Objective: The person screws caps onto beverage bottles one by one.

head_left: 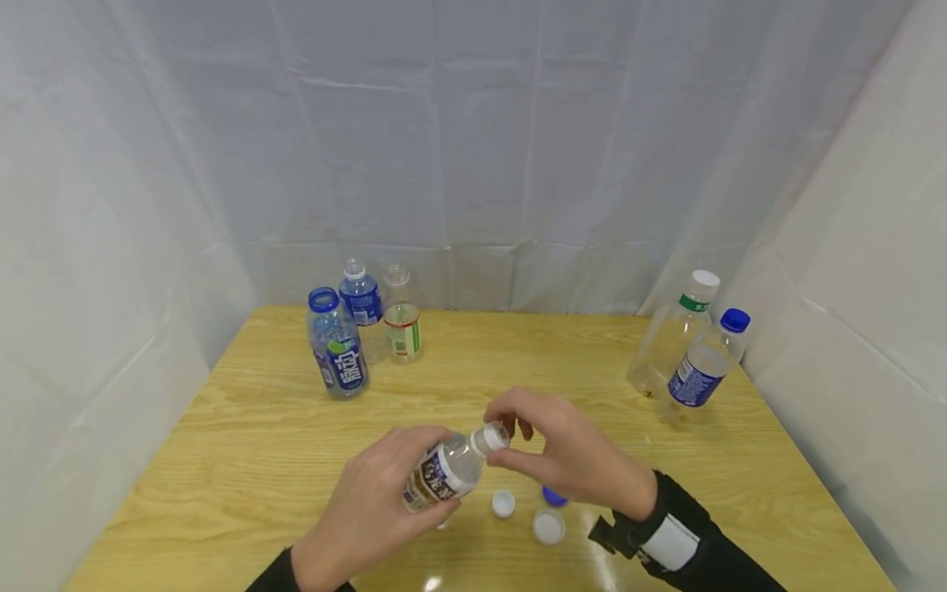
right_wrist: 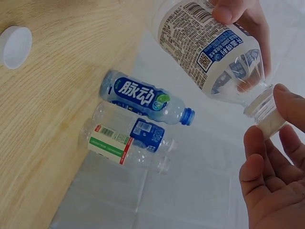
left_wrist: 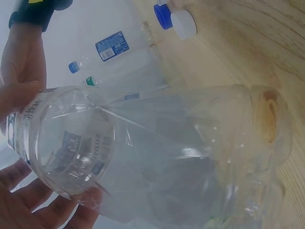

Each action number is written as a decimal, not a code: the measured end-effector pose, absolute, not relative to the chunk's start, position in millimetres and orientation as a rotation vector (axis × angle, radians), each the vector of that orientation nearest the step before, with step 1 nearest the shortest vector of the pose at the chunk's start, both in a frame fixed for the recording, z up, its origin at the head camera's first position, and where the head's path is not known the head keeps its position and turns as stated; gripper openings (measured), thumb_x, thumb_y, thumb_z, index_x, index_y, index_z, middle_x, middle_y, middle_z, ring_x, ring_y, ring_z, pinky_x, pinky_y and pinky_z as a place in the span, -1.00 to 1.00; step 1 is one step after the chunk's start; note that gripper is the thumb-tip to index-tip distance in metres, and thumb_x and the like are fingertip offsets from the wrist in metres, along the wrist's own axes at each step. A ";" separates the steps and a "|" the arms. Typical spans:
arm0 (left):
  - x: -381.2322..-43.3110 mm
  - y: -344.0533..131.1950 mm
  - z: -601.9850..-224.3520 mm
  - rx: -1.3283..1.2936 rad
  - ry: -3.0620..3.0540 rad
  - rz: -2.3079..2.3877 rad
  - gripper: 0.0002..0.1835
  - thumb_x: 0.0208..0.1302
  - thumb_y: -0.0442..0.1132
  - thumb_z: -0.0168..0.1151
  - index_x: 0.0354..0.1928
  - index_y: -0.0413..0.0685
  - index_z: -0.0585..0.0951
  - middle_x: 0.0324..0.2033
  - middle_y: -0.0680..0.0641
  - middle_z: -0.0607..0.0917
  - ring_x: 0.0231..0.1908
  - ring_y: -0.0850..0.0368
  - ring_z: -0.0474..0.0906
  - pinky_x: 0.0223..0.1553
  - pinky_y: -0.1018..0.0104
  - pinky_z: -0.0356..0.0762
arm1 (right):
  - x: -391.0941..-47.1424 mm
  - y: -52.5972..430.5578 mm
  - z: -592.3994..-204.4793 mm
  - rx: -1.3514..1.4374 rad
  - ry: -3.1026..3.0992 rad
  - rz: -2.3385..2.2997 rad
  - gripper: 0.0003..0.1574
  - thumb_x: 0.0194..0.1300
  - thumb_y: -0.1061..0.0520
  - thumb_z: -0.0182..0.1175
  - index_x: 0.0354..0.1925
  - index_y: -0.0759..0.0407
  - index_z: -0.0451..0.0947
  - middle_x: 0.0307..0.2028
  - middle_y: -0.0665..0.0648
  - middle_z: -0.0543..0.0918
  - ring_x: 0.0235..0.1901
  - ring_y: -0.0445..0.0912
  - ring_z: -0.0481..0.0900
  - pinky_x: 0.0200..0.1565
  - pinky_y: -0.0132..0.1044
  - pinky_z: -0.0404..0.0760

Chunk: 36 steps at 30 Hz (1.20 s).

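My left hand (head_left: 388, 493) grips a clear plastic bottle (right_wrist: 209, 52) around its label and holds it tilted, neck up and to the right. With thumb and fingertips, my right hand (head_left: 565, 444) pinches the white cap (right_wrist: 270, 121) at the bottle's mouth. The label shows dense print and a barcode in the right wrist view. On the table below the hands lie a small white cap (head_left: 504, 503), a larger white cap (head_left: 549, 527) and a blue cap (head_left: 553, 497), partly covered by the right hand in the head view.
Back left on the wooden table (head_left: 222, 436) stand a blue-tinted bottle (head_left: 338, 345), a blue-labelled bottle (head_left: 361, 300) and a green-and-white-labelled bottle (head_left: 403, 325), all without caps. Back right are a white-capped bottle (head_left: 666, 345) and a blue-capped bottle (head_left: 699, 370). Pale sheeting (head_left: 473, 148) surrounds the table.
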<state>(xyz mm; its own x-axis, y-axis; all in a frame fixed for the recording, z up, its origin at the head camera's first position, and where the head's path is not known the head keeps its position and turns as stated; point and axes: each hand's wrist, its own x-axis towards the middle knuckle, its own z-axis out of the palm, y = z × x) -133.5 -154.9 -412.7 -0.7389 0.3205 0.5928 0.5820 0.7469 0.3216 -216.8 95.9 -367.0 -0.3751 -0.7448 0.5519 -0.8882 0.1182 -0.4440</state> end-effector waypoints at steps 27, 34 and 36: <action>-132.5 -154.2 -407.1 -0.678 -2.455 -0.733 -0.24 -0.18 0.00 0.70 0.15 0.15 0.59 -0.06 0.19 0.70 -0.14 0.34 0.58 -0.23 0.37 0.65 | -211.8 97.8 -367.3 1.759 -2.141 1.160 -0.64 0.31 0.25 0.35 0.07 0.07 0.63 -0.04 -0.02 0.71 -0.13 -0.25 0.64 -0.08 -0.45 0.66; -131.2 -155.2 -406.7 -0.661 -2.483 -0.756 -0.23 -0.17 0.01 0.70 0.17 0.21 0.58 -0.03 0.22 0.70 -0.13 0.36 0.57 -0.22 0.39 0.65 | -210.5 100.7 -368.3 1.733 -2.153 1.173 -0.67 0.33 0.23 0.35 0.06 0.06 0.66 0.03 0.04 0.71 0.01 -0.16 0.68 0.00 -0.40 0.67; -130.6 -154.8 -406.4 -0.660 -2.485 -0.747 -0.24 -0.18 0.02 0.69 0.16 0.21 0.58 -0.04 0.22 0.70 -0.13 0.36 0.57 -0.22 0.40 0.65 | -210.1 101.4 -368.5 1.690 -2.187 1.198 -0.64 0.34 0.20 0.35 0.10 0.09 0.64 0.02 0.05 0.72 -0.06 -0.20 0.69 -0.04 -0.40 0.69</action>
